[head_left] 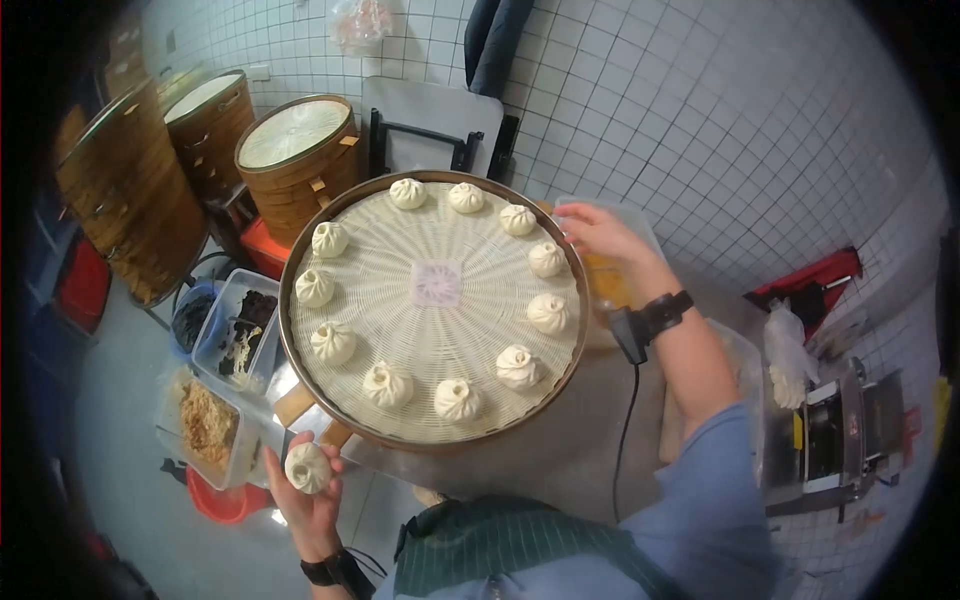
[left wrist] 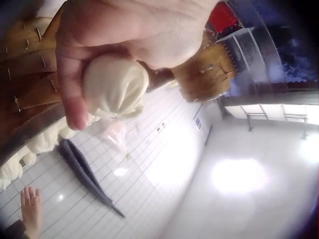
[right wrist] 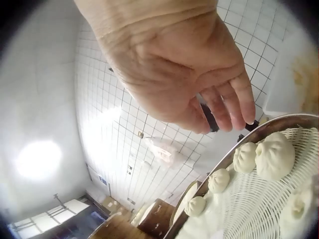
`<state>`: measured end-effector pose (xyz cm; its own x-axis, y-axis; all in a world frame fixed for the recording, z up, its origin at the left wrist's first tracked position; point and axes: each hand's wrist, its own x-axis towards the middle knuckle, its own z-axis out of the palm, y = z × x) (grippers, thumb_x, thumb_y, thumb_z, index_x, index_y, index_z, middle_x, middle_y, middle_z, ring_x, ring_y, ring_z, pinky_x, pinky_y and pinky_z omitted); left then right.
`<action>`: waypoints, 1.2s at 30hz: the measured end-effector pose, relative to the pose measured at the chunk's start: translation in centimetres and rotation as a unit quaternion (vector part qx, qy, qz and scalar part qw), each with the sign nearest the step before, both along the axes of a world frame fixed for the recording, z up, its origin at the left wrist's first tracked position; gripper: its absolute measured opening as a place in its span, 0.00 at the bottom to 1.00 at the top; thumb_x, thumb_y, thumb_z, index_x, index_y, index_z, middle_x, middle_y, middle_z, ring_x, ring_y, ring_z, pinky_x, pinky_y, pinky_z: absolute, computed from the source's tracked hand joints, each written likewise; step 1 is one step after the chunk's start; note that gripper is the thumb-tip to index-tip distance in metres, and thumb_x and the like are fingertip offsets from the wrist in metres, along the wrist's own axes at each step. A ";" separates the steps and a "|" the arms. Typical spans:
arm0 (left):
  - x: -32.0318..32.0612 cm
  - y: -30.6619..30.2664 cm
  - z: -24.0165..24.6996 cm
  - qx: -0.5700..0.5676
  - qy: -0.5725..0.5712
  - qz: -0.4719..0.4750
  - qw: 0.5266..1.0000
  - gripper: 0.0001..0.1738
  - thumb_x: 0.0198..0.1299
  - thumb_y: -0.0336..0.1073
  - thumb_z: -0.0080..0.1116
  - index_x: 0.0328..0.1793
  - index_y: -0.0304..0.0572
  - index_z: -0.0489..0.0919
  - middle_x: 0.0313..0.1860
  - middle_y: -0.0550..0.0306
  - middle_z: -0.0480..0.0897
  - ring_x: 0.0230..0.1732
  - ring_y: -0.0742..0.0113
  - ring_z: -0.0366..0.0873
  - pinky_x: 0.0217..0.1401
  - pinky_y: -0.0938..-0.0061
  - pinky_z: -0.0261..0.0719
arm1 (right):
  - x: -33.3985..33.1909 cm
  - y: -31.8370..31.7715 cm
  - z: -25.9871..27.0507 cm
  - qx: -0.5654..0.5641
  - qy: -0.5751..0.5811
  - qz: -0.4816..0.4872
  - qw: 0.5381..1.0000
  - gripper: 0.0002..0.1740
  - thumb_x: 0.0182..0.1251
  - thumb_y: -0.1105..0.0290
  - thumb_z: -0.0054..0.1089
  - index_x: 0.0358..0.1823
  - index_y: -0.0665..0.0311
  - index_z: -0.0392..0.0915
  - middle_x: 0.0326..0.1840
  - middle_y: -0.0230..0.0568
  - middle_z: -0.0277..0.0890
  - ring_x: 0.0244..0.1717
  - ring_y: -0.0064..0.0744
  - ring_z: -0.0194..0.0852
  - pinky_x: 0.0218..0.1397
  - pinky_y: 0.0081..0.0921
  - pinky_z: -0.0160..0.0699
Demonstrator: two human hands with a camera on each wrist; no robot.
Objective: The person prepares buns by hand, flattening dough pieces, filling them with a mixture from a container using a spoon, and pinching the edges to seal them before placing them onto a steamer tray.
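A pleated dough bun rests in my left hand, below the near left rim of a large round steamer. The left wrist view shows fingers curled along the side of that bun, its folds facing away from the palm. Several similar pleated buns form a ring on the steamer's woven mat, around a pale patterned centre. My right hand is at the steamer's far right rim, holding nothing. In the right wrist view its fingers extend loosely, near buns just inside the rim.
Stacked bamboo steamers stand at the back left. Plastic tubs of filling and dark food sit left of the steamer, above a red basin. A folded chair leans on the tiled wall. Machinery stands at right.
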<state>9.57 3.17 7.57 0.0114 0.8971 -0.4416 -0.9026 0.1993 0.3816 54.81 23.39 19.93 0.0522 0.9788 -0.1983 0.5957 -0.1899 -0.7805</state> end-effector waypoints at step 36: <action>6.1 -4.3 0.7 -0.005 0.014 -0.039 0.999 0.37 0.68 0.66 0.33 0.49 0.39 0.76 0.34 0.39 0.81 0.31 0.50 0.80 0.21 0.73 0.78 | 2.4 -3.9 -1.9 0.052 0.130 0.027 0.990 0.19 0.72 0.65 0.49 0.61 0.64 0.72 0.45 0.29 0.75 0.44 0.18 0.71 0.46 0.17 0.73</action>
<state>15.69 -1.16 8.22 0.0678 0.8899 -0.4511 -0.8732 0.2717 0.4046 57.18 19.46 17.99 -0.0409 0.9945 -0.0965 0.3798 -0.0738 -0.9221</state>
